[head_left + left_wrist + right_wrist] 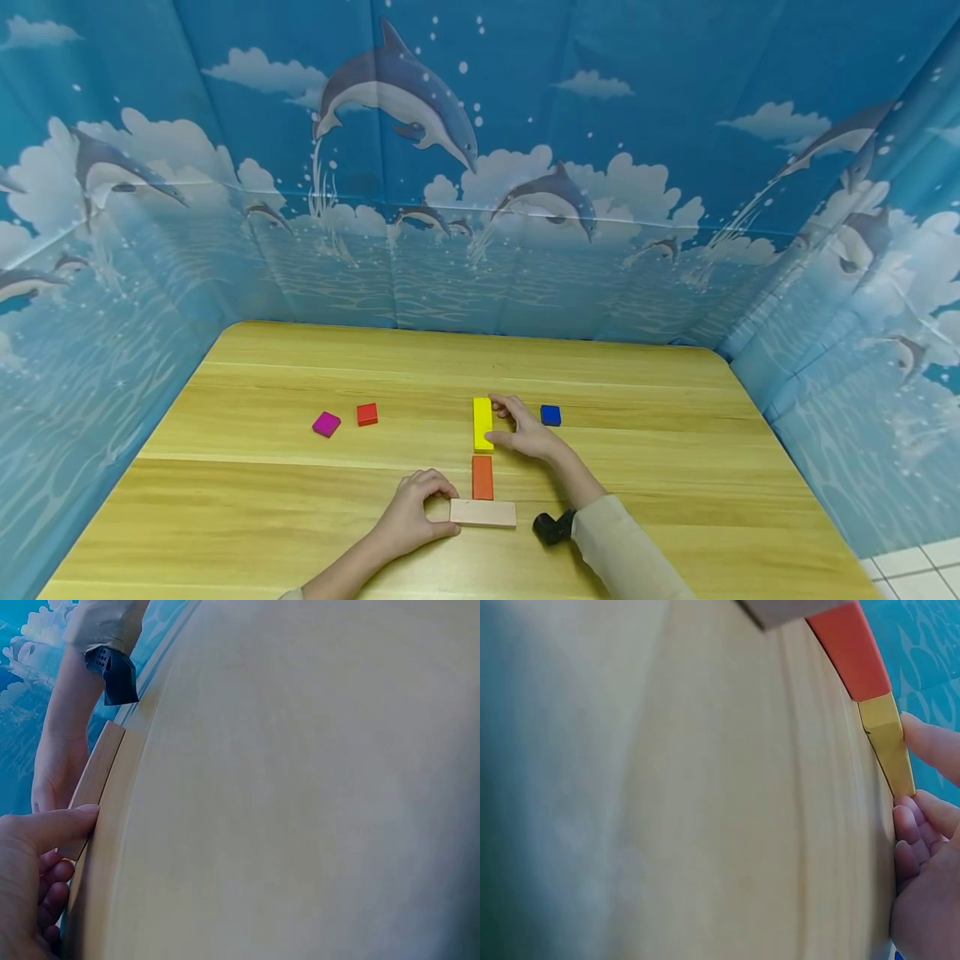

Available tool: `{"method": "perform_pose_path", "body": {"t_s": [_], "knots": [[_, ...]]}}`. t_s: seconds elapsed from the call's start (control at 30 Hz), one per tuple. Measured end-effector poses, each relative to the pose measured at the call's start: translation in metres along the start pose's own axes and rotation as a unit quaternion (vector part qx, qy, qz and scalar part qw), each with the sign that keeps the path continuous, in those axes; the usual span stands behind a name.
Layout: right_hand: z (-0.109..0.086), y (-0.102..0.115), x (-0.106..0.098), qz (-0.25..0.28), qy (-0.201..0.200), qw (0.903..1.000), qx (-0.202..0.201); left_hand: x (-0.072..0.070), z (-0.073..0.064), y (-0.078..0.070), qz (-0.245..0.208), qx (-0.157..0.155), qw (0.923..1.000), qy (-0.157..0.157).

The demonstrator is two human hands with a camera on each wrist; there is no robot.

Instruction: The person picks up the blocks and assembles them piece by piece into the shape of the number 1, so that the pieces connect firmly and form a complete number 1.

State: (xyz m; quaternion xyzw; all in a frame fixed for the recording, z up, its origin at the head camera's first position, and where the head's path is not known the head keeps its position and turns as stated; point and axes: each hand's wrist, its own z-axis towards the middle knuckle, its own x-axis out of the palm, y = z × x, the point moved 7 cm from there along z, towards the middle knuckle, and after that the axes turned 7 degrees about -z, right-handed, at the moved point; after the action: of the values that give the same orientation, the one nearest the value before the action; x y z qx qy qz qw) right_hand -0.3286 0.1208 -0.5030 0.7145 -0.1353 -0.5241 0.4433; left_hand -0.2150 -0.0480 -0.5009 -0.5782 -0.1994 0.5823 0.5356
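A plain wooden block [483, 513] lies crosswise near the front of the table. My left hand [411, 515] pinches its left end, with the thumb on the near side and curled fingers on the far side. Behind it, an orange-red block [482, 477] points away from me, its near end against the wooden block. In line beyond that lies a yellow block [482, 423], which my right hand [527, 431] grips from the right. The right wrist view shows the thumb on the yellow block [885, 739] and a fingertip at its far end.
To the left on the table [225, 517] lie a magenta block [326, 424] and a red block [367, 414]. A blue block [551, 415] sits right of my right hand. A black wrist device [552, 528] is by my right sleeve. Dolphin-print curtains [525, 275] surround the table's back and sides.
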Motion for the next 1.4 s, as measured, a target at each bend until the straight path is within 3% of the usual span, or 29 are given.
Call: {"method": "perform_pose_path", "body": {"t_s": [0.17, 0.4, 0.93, 1.4], "knots": [[0.001, 0.0, 0.001, 0.005, -0.009, 0.9999, -0.011, 0.0, 0.0, 0.002, -0.004, 0.0, 1.0, 0.001], [-0.012, 0.035, -0.008, 0.027, 0.0, 0.9995, -0.014, 0.001, 0.0, 0.002, -0.002, 0.0, 1.0, 0.001], [-0.013, 0.036, -0.007, 0.025, 0.006, 0.9996, -0.008, 0.001, 0.001, 0.002, 0.0, -0.009, 1.0, 0.001], [-0.013, 0.034, -0.008, 0.013, 0.011, 0.9998, -0.006, 0.001, 0.0, 0.001, 0.003, 0.001, 1.0, -0.003]]}}
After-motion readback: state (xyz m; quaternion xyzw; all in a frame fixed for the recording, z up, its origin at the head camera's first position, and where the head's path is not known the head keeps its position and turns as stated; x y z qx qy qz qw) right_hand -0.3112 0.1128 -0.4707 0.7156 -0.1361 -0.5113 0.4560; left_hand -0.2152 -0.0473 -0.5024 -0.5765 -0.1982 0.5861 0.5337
